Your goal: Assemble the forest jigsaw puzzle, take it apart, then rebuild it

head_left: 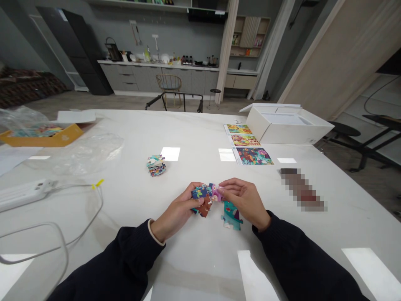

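My left hand (180, 211) is closed around several jigsaw puzzle pieces (203, 205), the front one dark blue and brown. My right hand (246, 200) pinches a purple puzzle piece (216, 193) at the right side of those pieces. Below my right hand, teal puzzle pieces (232, 217) lie on the white table (194, 259), partly covered by the hand. Farther off to the left stands a stack of puzzle pieces (156, 165). A printed picture sheet (254, 155) with three colourful scenes lies beyond my right hand.
A white box (288, 127) stands at the back right, near a blurred-out flat object (302, 190). On the left are a yellow box (61, 137) with colourful pieces, clear plastic wrap (90, 152), a power strip (28, 194) and a looping white cable (83, 234).
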Action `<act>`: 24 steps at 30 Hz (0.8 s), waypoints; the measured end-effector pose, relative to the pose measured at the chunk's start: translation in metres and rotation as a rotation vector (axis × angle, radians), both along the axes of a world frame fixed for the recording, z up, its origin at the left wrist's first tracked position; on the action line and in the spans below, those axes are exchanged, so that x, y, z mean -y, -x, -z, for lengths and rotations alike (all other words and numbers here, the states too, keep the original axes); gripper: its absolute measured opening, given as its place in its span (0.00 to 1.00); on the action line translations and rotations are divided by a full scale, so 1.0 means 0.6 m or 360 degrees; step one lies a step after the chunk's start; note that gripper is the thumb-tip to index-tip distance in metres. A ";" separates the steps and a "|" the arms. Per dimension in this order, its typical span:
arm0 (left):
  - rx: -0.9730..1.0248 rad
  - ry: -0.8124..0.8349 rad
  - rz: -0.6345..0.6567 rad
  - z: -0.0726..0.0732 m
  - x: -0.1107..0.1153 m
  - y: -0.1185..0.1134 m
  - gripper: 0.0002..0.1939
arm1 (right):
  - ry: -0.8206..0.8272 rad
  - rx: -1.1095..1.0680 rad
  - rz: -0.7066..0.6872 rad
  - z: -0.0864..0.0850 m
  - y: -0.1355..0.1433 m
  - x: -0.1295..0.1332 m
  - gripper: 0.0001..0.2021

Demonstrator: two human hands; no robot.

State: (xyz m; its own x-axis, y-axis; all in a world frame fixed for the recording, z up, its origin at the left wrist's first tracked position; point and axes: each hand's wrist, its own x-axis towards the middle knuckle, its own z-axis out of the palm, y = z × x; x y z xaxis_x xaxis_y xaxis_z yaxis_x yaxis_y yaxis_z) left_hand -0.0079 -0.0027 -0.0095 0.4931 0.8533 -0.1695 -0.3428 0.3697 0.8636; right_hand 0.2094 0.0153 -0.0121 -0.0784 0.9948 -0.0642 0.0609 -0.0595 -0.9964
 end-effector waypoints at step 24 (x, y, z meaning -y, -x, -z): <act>-0.0019 -0.0033 -0.0255 0.018 -0.011 0.002 0.37 | -0.0369 0.1499 -0.0580 -0.021 -0.083 -0.012 0.19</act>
